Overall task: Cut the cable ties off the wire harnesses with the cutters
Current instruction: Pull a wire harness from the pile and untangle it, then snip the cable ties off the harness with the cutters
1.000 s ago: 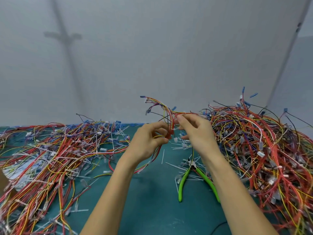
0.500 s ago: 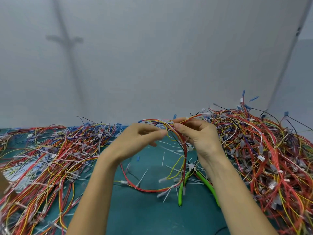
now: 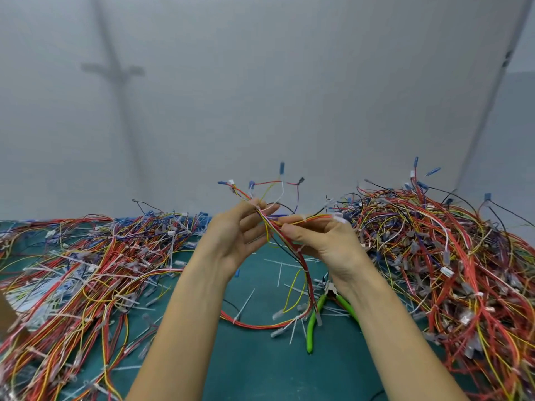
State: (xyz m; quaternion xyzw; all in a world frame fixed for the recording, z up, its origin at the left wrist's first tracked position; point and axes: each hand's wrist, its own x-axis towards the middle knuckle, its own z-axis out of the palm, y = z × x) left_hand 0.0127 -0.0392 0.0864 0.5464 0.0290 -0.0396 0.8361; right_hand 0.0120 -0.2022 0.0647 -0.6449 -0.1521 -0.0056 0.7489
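One red-and-yellow wire harness (image 3: 304, 263) held up, mid-frame.
My left hand (image 3: 236, 235) and right hand (image 3: 324, 244) each pinch it; green-handled cutters (image 3: 311, 328) lie lower centre.

Both bare forearms rise from the bottom edge and lean inward, bringing the hands close together at chest height in the middle of the view. The left hand (image 3: 235, 235) stands with its palm turned toward the right one, thumb and forefinger pinching the wire harness (image 3: 304, 267) at their tips, the other fingers loosely extended. The right hand (image 3: 327, 245) faces it, palm tilted up and wrist bent back, its thumb pressing the same harness against the curled forefinger. The fingertips of the two hands nearly meet.
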